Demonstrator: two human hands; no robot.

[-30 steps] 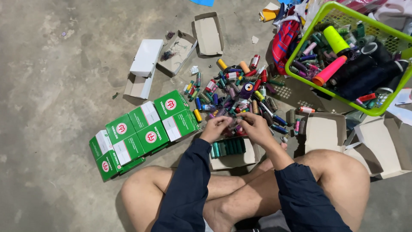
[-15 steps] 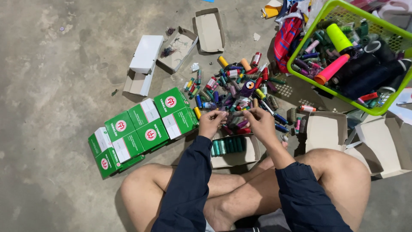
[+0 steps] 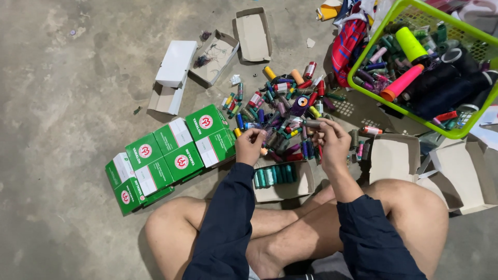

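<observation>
I sit cross-legged on a concrete floor in front of a pile of small thread spools [image 3: 282, 111] in many colours. My right hand [image 3: 333, 142] holds a grey spool [image 3: 311, 124] just above the pile's near edge. My left hand [image 3: 250, 146] is at the pile's near left edge with its fingertips pinched together; what they pinch is too small to tell. Between my hands and my legs lies a small open cardboard box [image 3: 306, 187] with a row of teal spools [image 3: 275, 176] in it.
Several closed green-and-white boxes [image 3: 171, 155] are stacked to the left. Open and white cardboard boxes [image 3: 215, 57] lie beyond the pile, more open ones [image 3: 456, 171] at the right. A lime-green basket [image 3: 363, 67] holding large thread cones stands at the upper right, beside coloured cloth [image 3: 346, 41].
My hands have drawn apart: the right hand lifted off the pile with the grey spool, and the left hand moved slightly left and towards me.
</observation>
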